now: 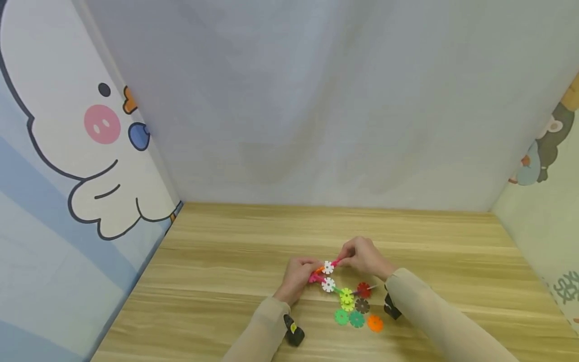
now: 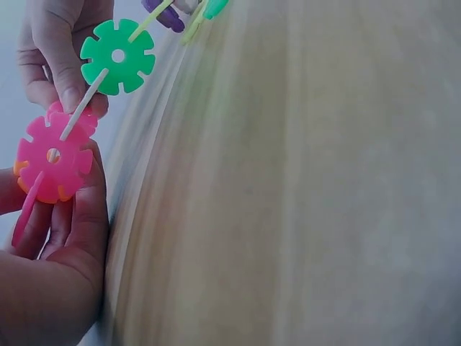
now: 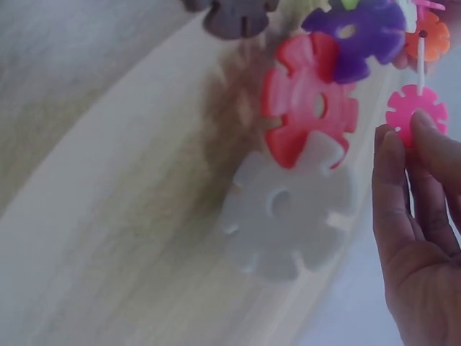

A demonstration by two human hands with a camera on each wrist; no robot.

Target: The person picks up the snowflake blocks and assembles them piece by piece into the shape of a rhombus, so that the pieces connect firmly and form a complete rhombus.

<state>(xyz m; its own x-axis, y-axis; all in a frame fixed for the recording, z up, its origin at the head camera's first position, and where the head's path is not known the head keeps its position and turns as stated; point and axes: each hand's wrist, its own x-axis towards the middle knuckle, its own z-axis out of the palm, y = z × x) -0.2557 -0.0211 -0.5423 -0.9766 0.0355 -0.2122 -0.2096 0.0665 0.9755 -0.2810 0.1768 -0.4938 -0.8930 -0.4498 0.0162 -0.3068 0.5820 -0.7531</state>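
A chain of notched plastic snowflake discs runs between both hands. My left hand grips its left end, where a pink disc overlaps an orange one. My right hand pinches another pink disc between thumb and fingertips. In the right wrist view, an edge-on white disc joins that pink disc to an orange disc. Farther along hang a green disc, a purple disc, a red disc and a whitish disc at the other end.
Below the chain, loose discs lie on the wooden table: brown, light green, teal and orange. A grey curtain hangs behind the table; cartoon-printed panels stand at both sides.
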